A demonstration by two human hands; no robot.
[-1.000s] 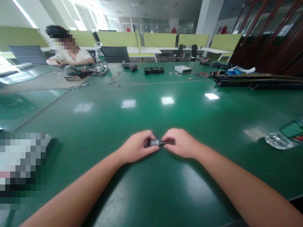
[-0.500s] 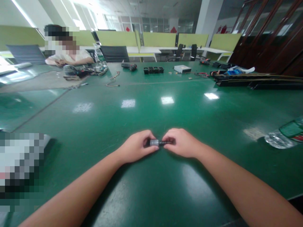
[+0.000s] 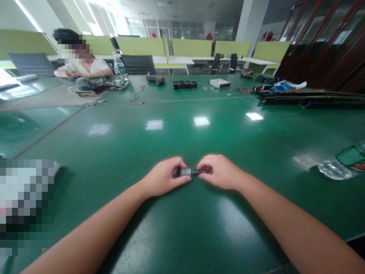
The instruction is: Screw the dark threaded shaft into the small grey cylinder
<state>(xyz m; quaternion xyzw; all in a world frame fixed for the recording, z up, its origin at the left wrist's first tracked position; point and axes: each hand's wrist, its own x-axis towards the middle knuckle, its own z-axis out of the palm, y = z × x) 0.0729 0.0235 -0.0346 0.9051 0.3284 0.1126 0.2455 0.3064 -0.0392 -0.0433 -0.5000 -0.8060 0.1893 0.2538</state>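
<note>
At lower centre, the left hand (image 3: pixel 165 178) pinches a grey cylinder (image 3: pixel 186 172), the right hand (image 3: pixel 221 172) its dark shaft (image 3: pixel 194 172); the 2 look joined, not yet released.

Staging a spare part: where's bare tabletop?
Bare: from left hand and right hand out to the black block; right hand to bottle. Crowded: far side, with silver box, black strips at right, tangled parts at left.

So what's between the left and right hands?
In the head view, a small cylindrical part bridges them, grey by the left hand, dark and narrower by the right hand.
</note>
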